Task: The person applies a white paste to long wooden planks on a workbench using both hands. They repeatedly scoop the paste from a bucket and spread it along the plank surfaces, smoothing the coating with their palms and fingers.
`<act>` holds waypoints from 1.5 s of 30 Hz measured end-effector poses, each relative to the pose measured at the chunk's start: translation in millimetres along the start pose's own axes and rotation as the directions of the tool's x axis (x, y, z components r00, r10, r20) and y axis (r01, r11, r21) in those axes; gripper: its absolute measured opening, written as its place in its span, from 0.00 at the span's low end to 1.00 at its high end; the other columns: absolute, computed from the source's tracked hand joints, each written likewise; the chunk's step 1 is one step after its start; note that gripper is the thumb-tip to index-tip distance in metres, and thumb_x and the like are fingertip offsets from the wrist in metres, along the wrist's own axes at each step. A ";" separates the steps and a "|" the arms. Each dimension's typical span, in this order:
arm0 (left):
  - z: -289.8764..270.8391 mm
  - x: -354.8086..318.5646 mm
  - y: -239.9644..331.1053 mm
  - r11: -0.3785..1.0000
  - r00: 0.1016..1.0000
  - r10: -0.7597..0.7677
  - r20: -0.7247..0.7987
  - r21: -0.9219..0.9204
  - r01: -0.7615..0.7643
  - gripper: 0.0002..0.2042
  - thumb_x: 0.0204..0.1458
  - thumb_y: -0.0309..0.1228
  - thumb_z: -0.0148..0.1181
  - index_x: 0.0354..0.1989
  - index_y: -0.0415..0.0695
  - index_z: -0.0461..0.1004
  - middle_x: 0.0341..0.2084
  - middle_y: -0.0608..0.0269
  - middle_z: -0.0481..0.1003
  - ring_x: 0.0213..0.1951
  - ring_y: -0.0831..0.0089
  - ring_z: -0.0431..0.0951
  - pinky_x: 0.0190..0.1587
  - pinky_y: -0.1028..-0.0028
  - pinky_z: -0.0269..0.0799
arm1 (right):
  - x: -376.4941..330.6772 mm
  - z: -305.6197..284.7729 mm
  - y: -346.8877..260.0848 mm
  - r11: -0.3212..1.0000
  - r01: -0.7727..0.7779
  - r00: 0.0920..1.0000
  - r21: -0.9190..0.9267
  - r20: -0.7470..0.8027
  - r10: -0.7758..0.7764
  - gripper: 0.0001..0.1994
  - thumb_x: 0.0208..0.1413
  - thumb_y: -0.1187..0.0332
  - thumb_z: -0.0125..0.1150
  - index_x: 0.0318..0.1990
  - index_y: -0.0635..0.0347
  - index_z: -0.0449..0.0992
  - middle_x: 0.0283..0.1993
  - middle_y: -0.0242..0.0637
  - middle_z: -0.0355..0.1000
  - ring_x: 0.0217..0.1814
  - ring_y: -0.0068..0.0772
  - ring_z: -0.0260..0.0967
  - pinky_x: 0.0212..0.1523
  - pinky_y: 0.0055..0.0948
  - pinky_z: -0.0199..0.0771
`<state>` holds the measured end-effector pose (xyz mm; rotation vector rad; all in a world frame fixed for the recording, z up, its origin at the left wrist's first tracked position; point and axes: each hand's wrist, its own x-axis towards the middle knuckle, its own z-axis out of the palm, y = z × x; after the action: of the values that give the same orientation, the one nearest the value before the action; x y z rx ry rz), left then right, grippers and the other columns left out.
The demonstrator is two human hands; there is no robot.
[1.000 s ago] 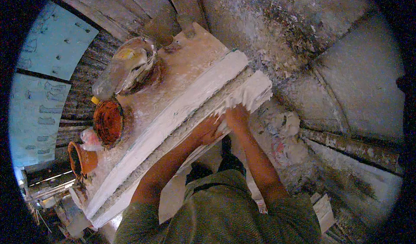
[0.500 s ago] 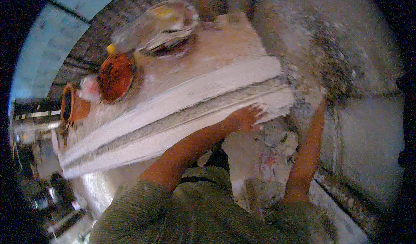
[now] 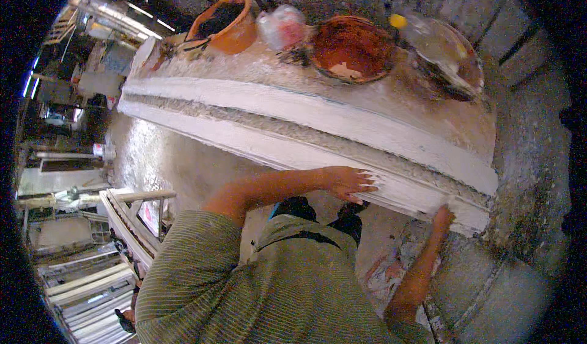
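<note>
"What has shifted?"

"The whole view has swung round, and the right hand (image 3: 444, 215), well off the piece half a second ago, is now at its near edge, close to the right end."

"And the big things?"

"A dusty table (image 3: 214, 67) fills the far side. Along its near side lies a long white piece (image 3: 306, 148), two pale bands with a rough grey groove between, its long axis running from far left to near right."

"Which hand is closer?"

"Both are at the near band; the left hand (image 3: 348, 182) sits further along, toward the middle. It lies loose, fingers spread, grasping nothing. Whether the right one grips, I can't tell."

"Anything in the way?"

"Nothing visible between hands and band. Beyond the far band stand a greyish basin (image 3: 455, 57), a reddish-brown bowl (image 3: 348, 41), an orange pot (image 3: 235, 31), a clear bag (image 3: 282, 27) and a small yellow cap (image 3: 398, 21)."
</note>
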<state>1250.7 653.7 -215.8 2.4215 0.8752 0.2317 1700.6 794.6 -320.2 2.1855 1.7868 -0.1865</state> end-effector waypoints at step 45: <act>-42.1 -83.5 -20.5 0.927 0.986 0.078 0.149 0.353 -0.127 0.29 0.63 0.54 0.34 0.71 0.58 0.54 0.67 0.58 0.60 0.68 0.55 0.57 0.73 0.53 0.37 | -247.0 -68.9 -248.5 0.970 0.181 0.983 0.160 -0.020 -0.180 0.16 0.59 0.62 0.48 0.40 0.67 0.75 0.41 0.62 0.75 0.50 0.59 0.73 0.51 0.58 0.70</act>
<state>1161.0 632.4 -190.0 2.7901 0.7870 -0.0604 1399.8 629.4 -221.5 2.1272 2.0386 -0.3795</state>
